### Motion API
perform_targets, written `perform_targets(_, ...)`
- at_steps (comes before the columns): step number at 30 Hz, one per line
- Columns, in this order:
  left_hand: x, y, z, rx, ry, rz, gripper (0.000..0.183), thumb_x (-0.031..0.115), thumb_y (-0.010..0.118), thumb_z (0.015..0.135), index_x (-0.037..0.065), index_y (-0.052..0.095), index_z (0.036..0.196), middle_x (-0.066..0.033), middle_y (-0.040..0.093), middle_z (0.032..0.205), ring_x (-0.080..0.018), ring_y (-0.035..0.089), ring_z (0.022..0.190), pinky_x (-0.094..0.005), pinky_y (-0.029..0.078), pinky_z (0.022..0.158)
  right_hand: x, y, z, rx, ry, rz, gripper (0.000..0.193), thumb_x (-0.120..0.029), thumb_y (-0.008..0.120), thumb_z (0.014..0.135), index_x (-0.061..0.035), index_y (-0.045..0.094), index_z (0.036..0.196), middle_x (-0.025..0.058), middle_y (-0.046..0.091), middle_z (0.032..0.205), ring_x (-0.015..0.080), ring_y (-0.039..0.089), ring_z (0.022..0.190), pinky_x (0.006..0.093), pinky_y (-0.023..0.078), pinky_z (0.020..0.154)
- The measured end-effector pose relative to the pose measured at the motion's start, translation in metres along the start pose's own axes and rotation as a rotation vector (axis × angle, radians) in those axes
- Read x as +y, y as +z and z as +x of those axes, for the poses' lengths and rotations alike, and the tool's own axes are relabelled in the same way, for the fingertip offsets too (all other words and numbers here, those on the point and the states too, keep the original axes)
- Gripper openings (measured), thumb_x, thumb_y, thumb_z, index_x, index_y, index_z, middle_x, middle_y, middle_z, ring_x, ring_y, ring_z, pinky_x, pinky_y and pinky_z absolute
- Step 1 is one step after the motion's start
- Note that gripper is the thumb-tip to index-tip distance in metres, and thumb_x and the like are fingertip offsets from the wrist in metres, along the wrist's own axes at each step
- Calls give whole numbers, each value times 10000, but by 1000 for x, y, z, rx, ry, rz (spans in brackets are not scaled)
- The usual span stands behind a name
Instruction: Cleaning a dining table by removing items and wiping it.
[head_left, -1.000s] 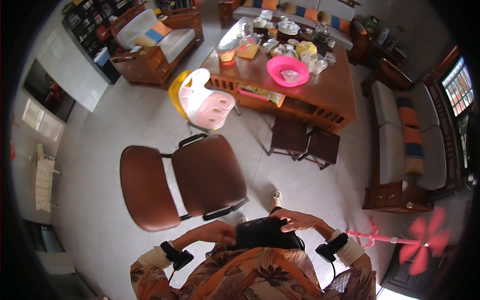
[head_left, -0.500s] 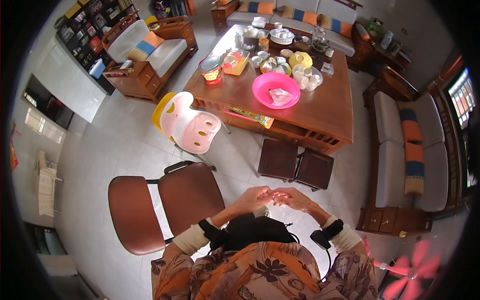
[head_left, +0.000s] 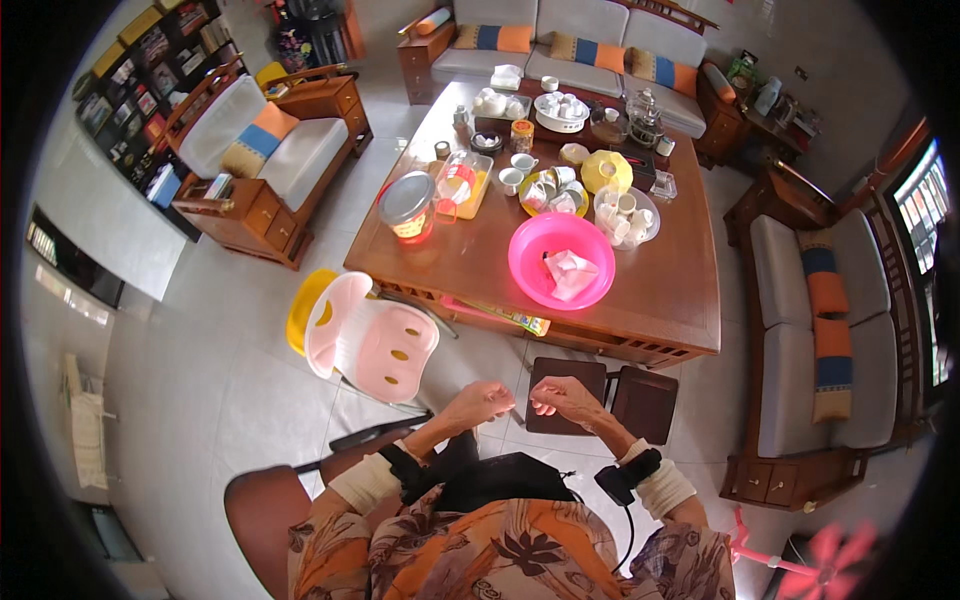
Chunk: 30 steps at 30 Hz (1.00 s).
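My left hand [head_left: 484,402] is loosely curled into a fist above the floor, just left of the front stools. A short gap separates it from my right hand [head_left: 566,398], whose fingers are also curled in, over a dark wooden stool [head_left: 570,420]. Nothing shows in either hand. Beyond them stands a brown wooden table [head_left: 450,260]. Near its front edge sits a bright pink basin [head_left: 528,275] with a crumpled pale pink cloth [head_left: 572,272] inside. Behind the basin are a clear bowl of white cups [head_left: 630,222] and a yellow plate of cups [head_left: 555,190].
A pink and white chair [head_left: 385,350] stands front left of the table, a brown padded chair [head_left: 262,520] nearer me. A second dark stool [head_left: 643,405] adjoins the first. A grey sofa [head_left: 780,370] lines the right. A pink fan [head_left: 825,565] is at lower right.
My hands, touching each other before, have drawn apart with fingers curled. The table and stools now appear nearer, and the brown chair sits lower in view, partly behind my left arm.
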<state>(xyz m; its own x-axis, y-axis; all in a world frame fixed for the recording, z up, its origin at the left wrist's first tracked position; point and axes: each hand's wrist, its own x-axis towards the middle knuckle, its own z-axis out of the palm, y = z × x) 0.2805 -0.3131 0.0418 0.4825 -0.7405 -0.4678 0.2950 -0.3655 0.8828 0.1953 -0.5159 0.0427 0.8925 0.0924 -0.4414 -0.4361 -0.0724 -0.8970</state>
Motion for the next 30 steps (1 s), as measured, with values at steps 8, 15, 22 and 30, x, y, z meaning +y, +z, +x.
perform_targets(8,73,-34,108,-216,21,81,179,194,581,820,16,564,824,-24,532,656,-84,483,589,-220,345,478,-34,-43,57,197,21,109,242,-226,525,842,6,587,817,71,606,723,133,573,663,254,463,612)
perform_targets(15,108,-33,179,-248,163,266,177,179,602,809,6,567,817,-42,562,663,-101,527,570,-236,406,482,-55,-97,78,299,74,178,244,-235,521,866,0,582,838,76,609,730,139,592,662,244,469,608)
perform_targets(22,155,-72,227,-266,123,273,186,196,581,838,15,549,815,-13,537,670,-78,498,573,-233,398,492,-87,-143,142,267,51,156,247,-241,511,888,-6,584,878,78,606,755,140,598,656,247,487,600)
perform_targets(30,184,-207,316,-98,67,178,186,205,614,825,30,551,823,-22,563,724,-79,525,625,-221,430,532,-152,-192,318,231,22,140,241,-254,515,877,-19,563,856,74,592,717,153,593,614,259,482,547)
